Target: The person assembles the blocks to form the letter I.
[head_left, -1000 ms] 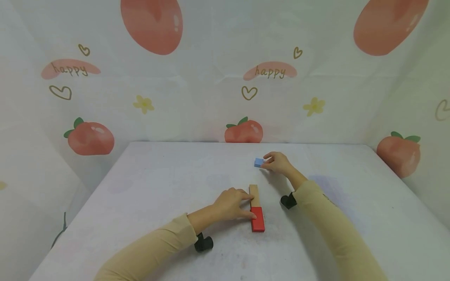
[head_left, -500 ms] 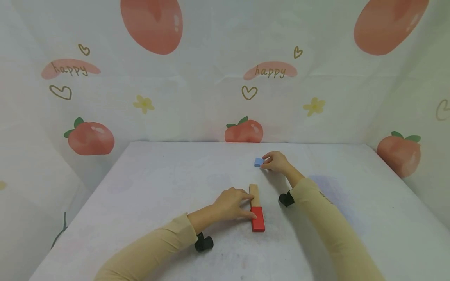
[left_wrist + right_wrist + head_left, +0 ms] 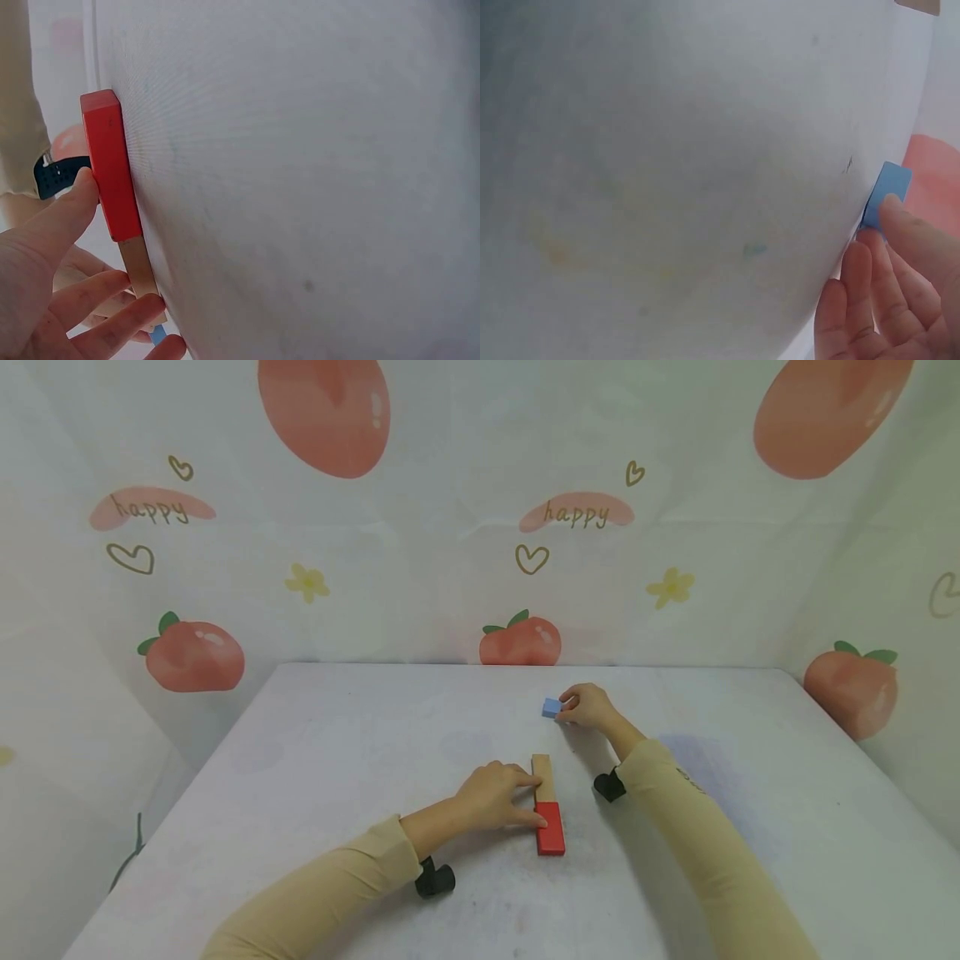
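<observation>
A red rectangular block (image 3: 551, 829) lies end to end with a plain wooden block (image 3: 543, 777) on the white table. My left hand (image 3: 491, 795) is beside them on the left. Its thumb touches the red block, and its fingertips rest against the wooden block's side. Farther back, a small light-blue block (image 3: 552, 707) is on the table. My right hand (image 3: 591, 707) pinches its right end between thumb and fingers. In the right wrist view the thumb lies over the blue block (image 3: 888, 196), while the other fingers (image 3: 857, 270) are loosely bent.
The white table (image 3: 360, 743) carries faint stains. Behind it hangs a white cloth (image 3: 420, 510) printed with fruit, hearts and flowers. A black wrist mount hangs under each sleeve: a left mount (image 3: 435, 879) and a right mount (image 3: 610, 785).
My right forearm has shifted slightly to the left, while the right hand stays at the blue block. The left hand and all blocks have kept their places.
</observation>
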`<state>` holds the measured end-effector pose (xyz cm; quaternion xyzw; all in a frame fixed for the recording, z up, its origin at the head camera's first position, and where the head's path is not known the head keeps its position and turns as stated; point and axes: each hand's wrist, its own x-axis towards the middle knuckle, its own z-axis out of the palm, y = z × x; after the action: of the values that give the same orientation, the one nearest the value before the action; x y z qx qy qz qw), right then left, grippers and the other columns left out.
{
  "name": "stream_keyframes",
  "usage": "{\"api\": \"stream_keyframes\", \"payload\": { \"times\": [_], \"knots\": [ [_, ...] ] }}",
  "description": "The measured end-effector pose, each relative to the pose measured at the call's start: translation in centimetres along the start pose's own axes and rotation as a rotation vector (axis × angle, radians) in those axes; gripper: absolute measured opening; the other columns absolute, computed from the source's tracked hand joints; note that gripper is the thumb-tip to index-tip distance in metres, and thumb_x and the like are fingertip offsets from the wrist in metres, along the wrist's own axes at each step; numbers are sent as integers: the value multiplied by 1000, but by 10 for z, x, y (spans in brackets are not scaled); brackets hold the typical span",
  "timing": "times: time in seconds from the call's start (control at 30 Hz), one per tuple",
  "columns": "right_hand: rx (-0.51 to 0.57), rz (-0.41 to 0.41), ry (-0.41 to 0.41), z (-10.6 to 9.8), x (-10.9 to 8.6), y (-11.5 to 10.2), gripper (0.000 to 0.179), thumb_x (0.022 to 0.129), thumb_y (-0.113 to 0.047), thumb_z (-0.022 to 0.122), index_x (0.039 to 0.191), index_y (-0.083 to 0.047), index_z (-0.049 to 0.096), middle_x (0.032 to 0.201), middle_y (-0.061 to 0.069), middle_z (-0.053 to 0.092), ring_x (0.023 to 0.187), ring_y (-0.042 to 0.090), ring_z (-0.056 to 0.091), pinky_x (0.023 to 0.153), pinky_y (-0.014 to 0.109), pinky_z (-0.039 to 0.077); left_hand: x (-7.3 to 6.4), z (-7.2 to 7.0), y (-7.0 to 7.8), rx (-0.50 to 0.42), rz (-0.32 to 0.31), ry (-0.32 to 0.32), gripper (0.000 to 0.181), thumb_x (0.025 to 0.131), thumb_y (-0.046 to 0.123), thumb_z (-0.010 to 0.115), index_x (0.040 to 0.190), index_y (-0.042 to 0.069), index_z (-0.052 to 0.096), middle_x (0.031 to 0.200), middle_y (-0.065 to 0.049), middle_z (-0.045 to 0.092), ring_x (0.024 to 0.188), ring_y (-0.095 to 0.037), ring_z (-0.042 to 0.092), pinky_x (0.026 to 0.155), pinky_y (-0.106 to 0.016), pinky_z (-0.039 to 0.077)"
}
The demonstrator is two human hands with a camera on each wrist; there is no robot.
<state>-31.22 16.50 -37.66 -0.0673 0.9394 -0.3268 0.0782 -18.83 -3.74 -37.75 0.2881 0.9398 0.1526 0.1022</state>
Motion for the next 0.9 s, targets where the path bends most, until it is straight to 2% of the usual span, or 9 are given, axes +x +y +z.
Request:
{"api": "stream_keyframes", "payload": {
  "times": [0.53,0.67,0.73,0.9],
  "knots": [
    [-3,33,-39,-3,-5,-1,39,84,-16,68,117,3,59,101,17,66,81,17,57,72,25,47,-1,0,1,5,16,6,58,77,46,71,126,18,60,123,-1,63,114,-20,56,97,-35,45],
    [16,29,-66,-3,-5,0,39,83,-18,70,116,1,60,100,15,67,82,19,57,75,28,49,0,0,1,10,20,11,57,77,46,71,126,18,61,123,-1,64,113,-19,57,96,-34,45],
    [24,-6,-71,-4,-5,2,40,81,-22,72,112,1,61,95,13,67,79,19,57,71,28,49,0,0,0,14,20,15,58,77,46,72,126,18,61,122,-1,64,113,-19,57,95,-34,46],
    [32,-15,-73,-3,-8,1,40,82,-22,71,113,1,61,98,14,67,84,21,57,75,30,49,0,0,0,15,22,24,58,76,47,72,125,17,62,122,-1,65,112,-19,58,94,-33,47]
  ]
}}
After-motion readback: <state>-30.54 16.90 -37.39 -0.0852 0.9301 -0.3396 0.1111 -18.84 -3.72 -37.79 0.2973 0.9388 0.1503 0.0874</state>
